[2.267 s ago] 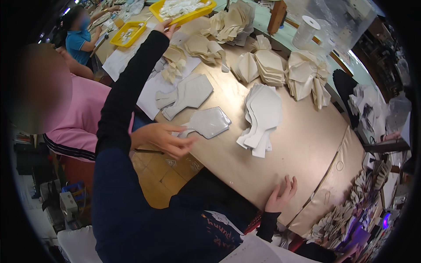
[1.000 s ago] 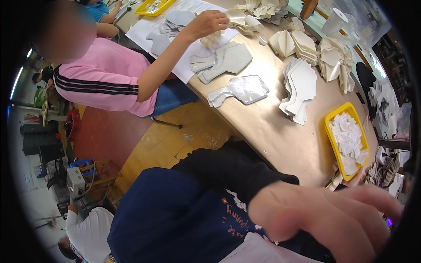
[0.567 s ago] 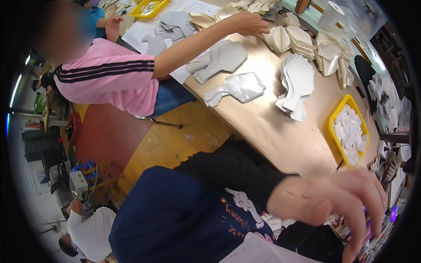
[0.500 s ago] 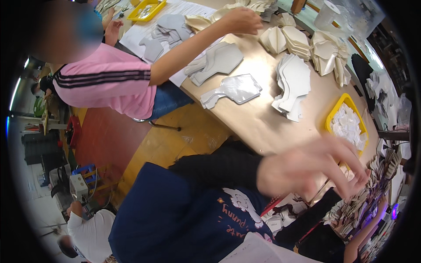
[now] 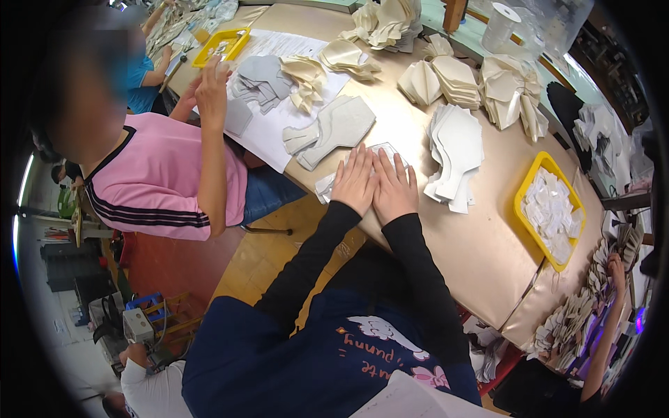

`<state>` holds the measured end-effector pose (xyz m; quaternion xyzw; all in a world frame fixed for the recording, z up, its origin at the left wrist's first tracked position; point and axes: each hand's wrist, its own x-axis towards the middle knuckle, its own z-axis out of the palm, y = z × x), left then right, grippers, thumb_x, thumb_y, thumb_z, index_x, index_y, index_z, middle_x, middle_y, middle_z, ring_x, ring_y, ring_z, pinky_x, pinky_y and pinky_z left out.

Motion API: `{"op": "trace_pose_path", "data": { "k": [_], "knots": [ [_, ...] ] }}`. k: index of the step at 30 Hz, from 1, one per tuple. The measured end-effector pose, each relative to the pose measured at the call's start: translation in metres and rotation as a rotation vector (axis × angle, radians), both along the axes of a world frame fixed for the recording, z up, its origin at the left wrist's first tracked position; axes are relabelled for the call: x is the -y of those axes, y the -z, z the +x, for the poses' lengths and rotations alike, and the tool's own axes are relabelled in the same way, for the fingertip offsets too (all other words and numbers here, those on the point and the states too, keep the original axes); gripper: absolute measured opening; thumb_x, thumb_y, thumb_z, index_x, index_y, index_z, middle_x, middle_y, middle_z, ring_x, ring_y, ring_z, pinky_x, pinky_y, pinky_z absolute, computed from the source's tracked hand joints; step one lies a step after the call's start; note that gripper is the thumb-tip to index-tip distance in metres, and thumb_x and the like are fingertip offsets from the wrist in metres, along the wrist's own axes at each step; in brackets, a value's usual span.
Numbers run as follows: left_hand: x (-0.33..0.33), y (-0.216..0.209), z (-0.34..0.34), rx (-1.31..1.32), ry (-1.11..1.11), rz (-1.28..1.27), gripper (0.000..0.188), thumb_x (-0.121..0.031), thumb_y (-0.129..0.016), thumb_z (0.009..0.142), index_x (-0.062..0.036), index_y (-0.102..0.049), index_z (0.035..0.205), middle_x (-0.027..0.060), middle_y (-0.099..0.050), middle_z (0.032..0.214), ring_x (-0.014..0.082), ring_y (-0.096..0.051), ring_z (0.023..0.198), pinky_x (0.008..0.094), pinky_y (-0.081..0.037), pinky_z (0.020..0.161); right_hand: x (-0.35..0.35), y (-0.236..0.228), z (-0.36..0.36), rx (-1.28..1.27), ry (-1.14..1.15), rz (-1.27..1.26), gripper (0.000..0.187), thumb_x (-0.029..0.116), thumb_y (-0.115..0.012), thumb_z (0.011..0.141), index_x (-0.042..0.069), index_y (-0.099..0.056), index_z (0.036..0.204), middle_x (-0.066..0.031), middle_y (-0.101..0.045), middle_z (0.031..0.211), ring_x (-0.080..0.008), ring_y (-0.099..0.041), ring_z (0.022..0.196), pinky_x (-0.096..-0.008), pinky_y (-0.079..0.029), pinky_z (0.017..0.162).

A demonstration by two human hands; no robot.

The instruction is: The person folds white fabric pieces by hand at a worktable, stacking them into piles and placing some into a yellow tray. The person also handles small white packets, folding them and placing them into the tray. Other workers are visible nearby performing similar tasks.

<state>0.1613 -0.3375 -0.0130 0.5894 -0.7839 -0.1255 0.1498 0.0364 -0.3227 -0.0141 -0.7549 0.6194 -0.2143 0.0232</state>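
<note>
Both hands lie flat, side by side, near the edge of the table. My left hand (image 5: pixel 355 182) and my right hand (image 5: pixel 396 187) touch along their inner sides, with fingers stretched forward. Beneath them is a flat, pale grey cut-out piece (image 5: pixel 325 187), mostly covered, showing at its left end and past the fingertips. Just beyond my left fingertips lies a stack of grey bottle-shaped pieces (image 5: pixel 346 124). To the right of my right hand stands a fanned stack of white shaped pieces (image 5: pixel 454 150).
A yellow basket (image 5: pixel 524 221) of small clear-white pieces stands at the right. Cream folded pieces (image 5: pixel 456 82) line the far side. At the left, a co-worker in pink (image 5: pixel 160 167) sits near white paper (image 5: pixel 275 157) and another yellow tray (image 5: pixel 240 45).
One of my hands was blurred near the right basket; both now rest on the grey piece. The co-worker's outstretched arm has drawn back from the cream pieces toward the far-left tray.
</note>
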Motion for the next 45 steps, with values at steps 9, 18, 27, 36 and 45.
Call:
{"op": "trace_pose_path", "data": {
  "k": [9, 18, 27, 36, 45],
  "knots": [
    [-0.059, -0.009, 0.028, 0.008, -0.202, -0.033, 0.062, -0.04, -0.052, 0.097, -0.0067, -0.038, 0.148, 0.0104, -0.036, 0.155, 0.0262, -0.037, 0.141, 0.0473, -0.022, 0.117, -0.004, 0.002, -0.002, 0.03, -0.002, 0.077, 0.049, 0.029, -0.044, 0.1, 0.023, -0.041, 0.148, 0.0047, -0.037, 0.155, -0.0208, -0.034, 0.142, -0.0504, -0.021, 0.117],
    [-0.055, -0.029, 0.091, -0.386, -0.1, -0.101, 0.042, -0.014, -0.057, 0.097, -0.0061, -0.052, 0.138, 0.015, -0.057, 0.137, 0.0323, -0.053, 0.128, 0.0446, -0.034, 0.112, -0.006, -0.003, -0.002, 0.031, -0.006, 0.06, 0.048, 0.028, -0.044, 0.1, 0.021, -0.042, 0.147, 0.004, -0.038, 0.154, -0.021, -0.034, 0.142, -0.0505, -0.021, 0.118],
    [-0.047, -0.011, 0.114, -0.297, 0.039, -0.03, 0.031, -0.013, -0.064, 0.093, -0.0069, -0.064, 0.123, 0.0097, -0.064, 0.129, 0.0261, -0.06, 0.121, 0.0347, -0.049, 0.097, -0.005, -0.004, -0.002, 0.019, 0.007, 0.039, 0.047, 0.029, -0.049, 0.098, 0.022, -0.047, 0.144, 0.0058, -0.04, 0.153, -0.019, -0.036, 0.141, -0.0508, -0.023, 0.117],
    [-0.04, -0.015, 0.132, -0.228, 0.153, 0.095, 0.037, -0.023, -0.063, 0.093, -0.0143, -0.059, 0.128, 0.0078, -0.055, 0.14, 0.0248, -0.053, 0.127, 0.0503, -0.033, 0.111, -0.004, -0.005, 0.0, -0.021, -0.004, 0.013, 0.046, 0.023, -0.05, 0.097, 0.018, -0.048, 0.143, 0.0023, -0.041, 0.152, -0.0203, -0.038, 0.14, -0.0508, -0.026, 0.116],
    [-0.05, -0.013, 0.125, -0.082, 0.174, 0.089, 0.05, -0.02, -0.061, 0.093, -0.0185, -0.05, 0.141, 0.0026, -0.047, 0.146, 0.0249, -0.046, 0.134, 0.058, -0.029, 0.112, -0.001, 0.001, 0.0, 0.184, -0.2, 0.029, 0.049, 0.004, -0.051, 0.092, 0.009, -0.047, 0.14, -0.0043, -0.046, 0.148, -0.0229, -0.044, 0.135, -0.0415, -0.035, 0.111]
  ]
}}
